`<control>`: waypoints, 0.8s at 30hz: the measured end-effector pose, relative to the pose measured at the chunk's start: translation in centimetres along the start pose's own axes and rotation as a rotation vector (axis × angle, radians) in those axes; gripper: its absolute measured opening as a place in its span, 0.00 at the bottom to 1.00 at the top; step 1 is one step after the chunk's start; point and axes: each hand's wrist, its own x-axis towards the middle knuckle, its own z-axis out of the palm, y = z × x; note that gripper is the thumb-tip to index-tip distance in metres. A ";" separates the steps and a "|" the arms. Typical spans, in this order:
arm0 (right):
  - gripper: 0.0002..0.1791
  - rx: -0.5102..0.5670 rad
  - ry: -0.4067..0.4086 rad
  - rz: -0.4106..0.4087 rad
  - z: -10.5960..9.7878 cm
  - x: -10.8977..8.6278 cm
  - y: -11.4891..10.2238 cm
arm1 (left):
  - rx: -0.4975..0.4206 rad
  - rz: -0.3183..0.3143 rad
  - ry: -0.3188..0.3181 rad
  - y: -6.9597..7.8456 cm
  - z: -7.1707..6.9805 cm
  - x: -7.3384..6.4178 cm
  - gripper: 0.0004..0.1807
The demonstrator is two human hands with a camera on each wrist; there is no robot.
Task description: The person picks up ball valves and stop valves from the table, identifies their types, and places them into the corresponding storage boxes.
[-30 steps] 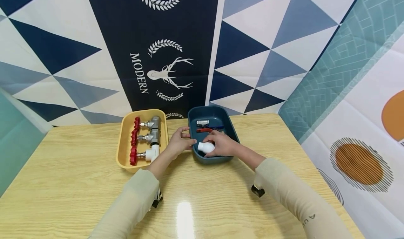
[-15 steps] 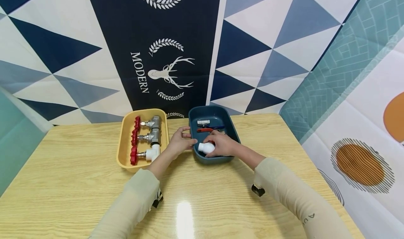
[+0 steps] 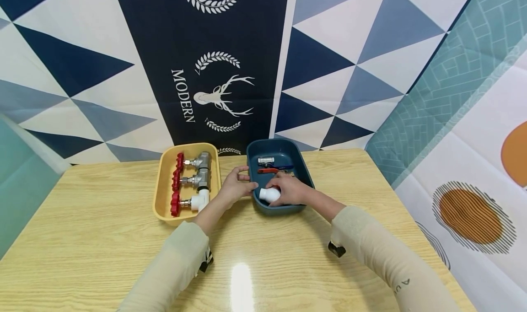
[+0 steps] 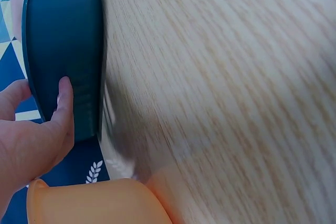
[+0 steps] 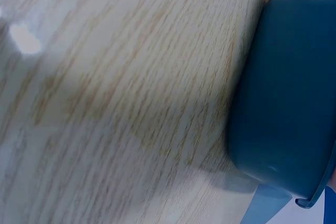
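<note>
In the head view my right hand (image 3: 289,190) reaches into the dark blue bin (image 3: 306,174) and grips a rounded white plastic pipe fitting (image 3: 269,194). Its fingers hide the far end of the fitting. My left hand (image 3: 235,185) holds the bin's left side, with the thumb over the rim and the other fingers along the outer wall. The left wrist view shows a fingertip lying on that blue wall (image 4: 63,24). Behind the fitting lie a small metal valve (image 3: 265,160), a red lever handle (image 3: 268,170) and a blue lever handle (image 3: 284,167).
Left of the blue bin stands a yellow bin (image 3: 162,188) with two metal valves (image 3: 201,177) and a white one (image 3: 199,201), each with a red handwheel. Both bins sit at the back of the wooden table (image 3: 103,257), against a patterned wall (image 3: 222,37).
</note>
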 end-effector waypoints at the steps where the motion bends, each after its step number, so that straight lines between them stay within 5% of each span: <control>1: 0.27 0.000 -0.002 -0.002 0.0 0.0 0.1 | 0.000 -0.002 0.001 0.0 0.0 0.0 0.35; 24: 0.26 -0.054 -0.026 -0.004 0.1 0.1 0.2 | 0.014 -0.001 0.000 0.1 -0.1 -0.2 0.35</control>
